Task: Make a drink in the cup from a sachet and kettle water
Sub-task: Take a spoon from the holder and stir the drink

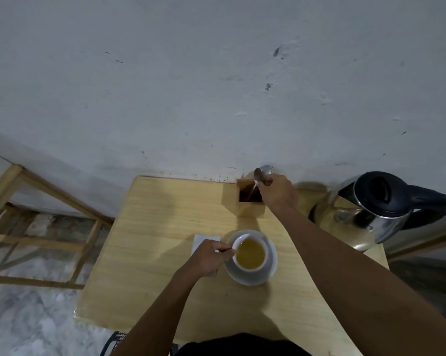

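A shiny steel kettle with a black lid and handle point(378, 209) stands at the right edge of the pale wooden table point(150, 253), just beside the square wooden cutlery holder point(250, 201) against the wall. The right hand point(277, 192) is at that holder, fingers closed around a metal spoon point(258, 177). The white cup of amber drink point(250, 254) sits on its white saucer point(269, 271), well short of that grasp. The left hand point(211, 256) pinches the cup's near side, covering a white sachet point(201, 240).

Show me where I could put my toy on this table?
Bare wood fills the table's left half, beside the napkin, and the near edge below the saucer. The back right is crowded: cutlery box, right hand, kettle.
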A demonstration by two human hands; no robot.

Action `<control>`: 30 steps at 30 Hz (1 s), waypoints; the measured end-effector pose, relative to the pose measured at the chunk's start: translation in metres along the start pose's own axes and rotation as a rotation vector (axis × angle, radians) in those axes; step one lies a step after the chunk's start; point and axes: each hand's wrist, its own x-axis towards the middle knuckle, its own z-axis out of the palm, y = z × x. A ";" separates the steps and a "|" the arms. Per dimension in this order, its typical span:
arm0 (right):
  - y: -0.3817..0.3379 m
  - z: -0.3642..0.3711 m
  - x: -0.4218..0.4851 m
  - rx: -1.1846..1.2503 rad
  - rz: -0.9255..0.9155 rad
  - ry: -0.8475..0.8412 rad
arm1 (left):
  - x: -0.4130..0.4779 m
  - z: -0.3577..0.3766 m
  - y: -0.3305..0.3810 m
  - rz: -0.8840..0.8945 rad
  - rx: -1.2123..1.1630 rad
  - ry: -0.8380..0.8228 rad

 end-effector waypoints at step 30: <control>0.069 -0.033 -0.157 0.633 0.131 -0.117 | 0.003 0.008 -0.017 0.280 0.076 0.063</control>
